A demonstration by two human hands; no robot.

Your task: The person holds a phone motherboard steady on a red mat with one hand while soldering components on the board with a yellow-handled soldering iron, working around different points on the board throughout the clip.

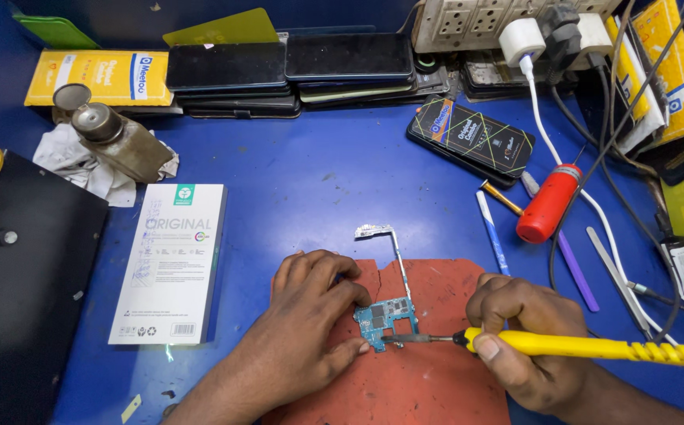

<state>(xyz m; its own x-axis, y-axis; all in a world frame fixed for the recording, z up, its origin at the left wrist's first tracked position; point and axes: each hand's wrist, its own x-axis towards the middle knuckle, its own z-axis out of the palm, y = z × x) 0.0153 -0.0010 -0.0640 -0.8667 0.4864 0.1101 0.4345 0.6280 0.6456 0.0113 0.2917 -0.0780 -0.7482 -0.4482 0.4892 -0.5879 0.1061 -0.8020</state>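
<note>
Workbench surface [318, 189], blue, fills most of my view; on its left edge lies a black slab [19, 299], and just right of that a white carton [170, 264] lying flat; stacked dark phones [287, 71] line the far edge below a white socket strip [475, 20]; a boxed black phone package [471, 139] lies at an angle right of centre; a metal dispenser bottle [117, 140] rests tilted on crumpled white cloth [74, 161] at far left; a red-handled tool [548, 203] lies diagonally at right, with a blue stylus [493, 232] just beside it.

Red-brown work mat [428, 354] lies near me at the bench's front edge; I see my left hand [306, 315] resting on the mat's left part, fingers [342, 295] curled narrow, tips pressed against the left edge of the phone circuit board [387, 319], pinning it flat; the board, blue-green, sits on the mat between both hands, with a thin strip running away from me to a small connector; my right hand [527, 334] is closed around the yellow soldering iron [586, 346] in a pen grip; its dark tip touches the board's lower right edge.
</note>
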